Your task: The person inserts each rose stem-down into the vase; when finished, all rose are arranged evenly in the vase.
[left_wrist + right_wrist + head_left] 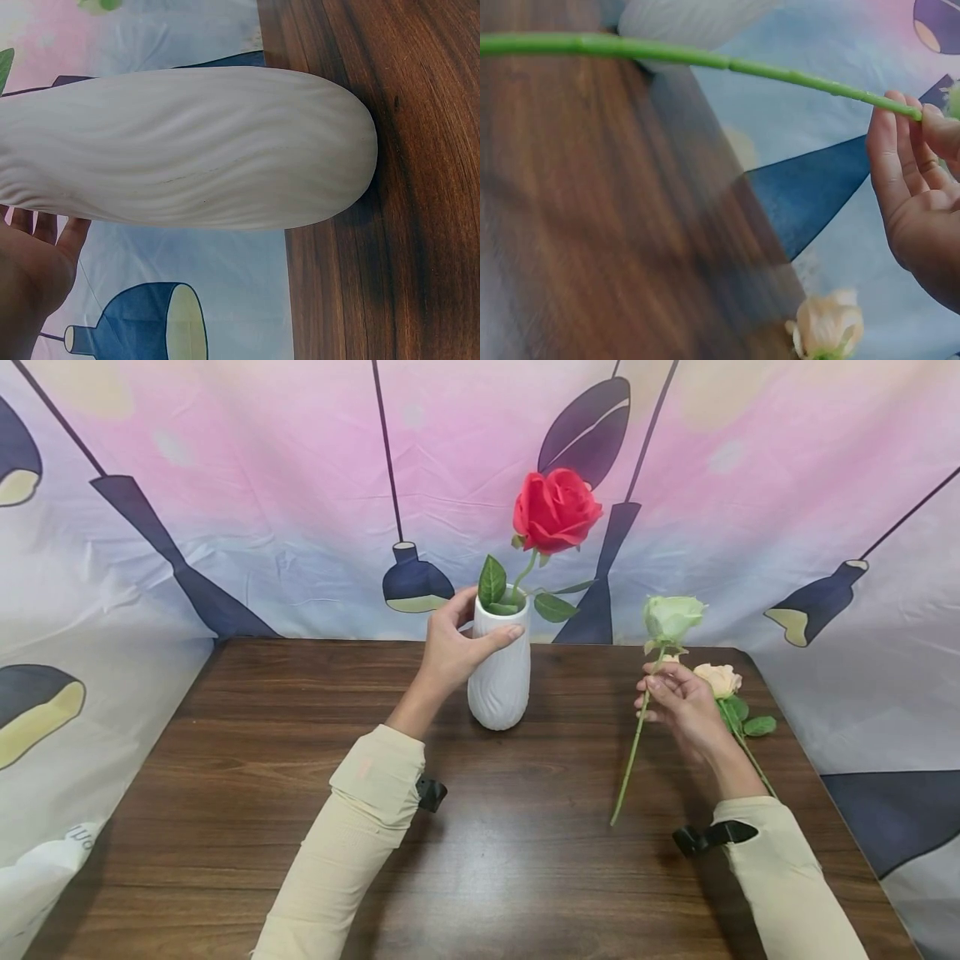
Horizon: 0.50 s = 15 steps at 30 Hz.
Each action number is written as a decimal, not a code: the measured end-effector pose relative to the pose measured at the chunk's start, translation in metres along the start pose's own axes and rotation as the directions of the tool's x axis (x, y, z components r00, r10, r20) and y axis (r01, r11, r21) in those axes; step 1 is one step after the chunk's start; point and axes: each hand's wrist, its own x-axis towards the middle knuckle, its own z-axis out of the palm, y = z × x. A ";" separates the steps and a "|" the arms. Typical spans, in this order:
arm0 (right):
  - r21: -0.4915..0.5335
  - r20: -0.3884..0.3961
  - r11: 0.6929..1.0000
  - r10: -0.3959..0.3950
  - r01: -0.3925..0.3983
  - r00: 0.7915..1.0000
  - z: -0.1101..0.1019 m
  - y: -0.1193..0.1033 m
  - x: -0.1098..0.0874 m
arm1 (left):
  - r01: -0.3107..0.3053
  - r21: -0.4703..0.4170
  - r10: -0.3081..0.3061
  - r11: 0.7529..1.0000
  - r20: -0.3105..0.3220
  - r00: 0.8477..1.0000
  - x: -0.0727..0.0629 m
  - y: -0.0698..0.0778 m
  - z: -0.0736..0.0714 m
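Note:
My left hand (456, 643) grips the upper part of a white ribbed vase (499, 681), thumb across the near side. The vase stands upright on the table, and its rippled surface fills much of the left wrist view. A red rose (555, 514) with green leaves leans out of its mouth. To the right, my right hand (688, 703) pinches the stem of a pale green rose (673, 618) just below the bloom. That stem (727, 64) slants down and left, its lower end free.
Beside the right hand lies a peach rose (720, 680) with green leaves, its stem partly behind the wrist. Another peach bloom shows partly behind the fingers. A patterned cloth (300, 527) hangs behind the brown wooden table (262, 760).

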 end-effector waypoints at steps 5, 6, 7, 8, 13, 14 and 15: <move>0.061 -0.004 0.997 -0.051 0.051 0.999 0.009 -0.008 0.006 | 0.003 -0.007 -0.003 1.000 -0.002 1.000 0.000 0.001 0.000; 0.065 -0.004 0.996 -0.057 0.057 0.998 0.010 -0.009 0.008 | 0.003 -0.006 -0.003 1.000 -0.002 1.000 0.000 0.001 0.000; 0.075 -0.006 0.995 -0.062 0.063 0.998 0.012 -0.011 0.009 | 0.002 -0.006 -0.002 1.000 -0.002 1.000 0.000 0.001 0.000; 0.084 -0.008 0.994 -0.066 0.066 0.998 0.014 -0.013 0.010 | 0.002 -0.006 -0.002 1.000 -0.002 1.000 0.000 0.001 0.000; 0.110 -0.054 0.990 -0.084 0.089 0.995 0.025 -0.023 0.017 | 0.009 -0.005 -0.009 1.000 -0.003 1.000 0.000 0.001 0.000; 0.110 -0.066 0.989 -0.091 0.098 0.994 0.027 -0.024 0.018 | 0.011 -0.005 -0.011 1.000 -0.003 1.000 0.000 0.001 0.000; 0.107 -0.077 0.988 -0.100 0.108 0.992 0.029 -0.026 0.019 | 0.013 -0.005 -0.013 1.000 -0.003 1.000 0.000 0.000 0.000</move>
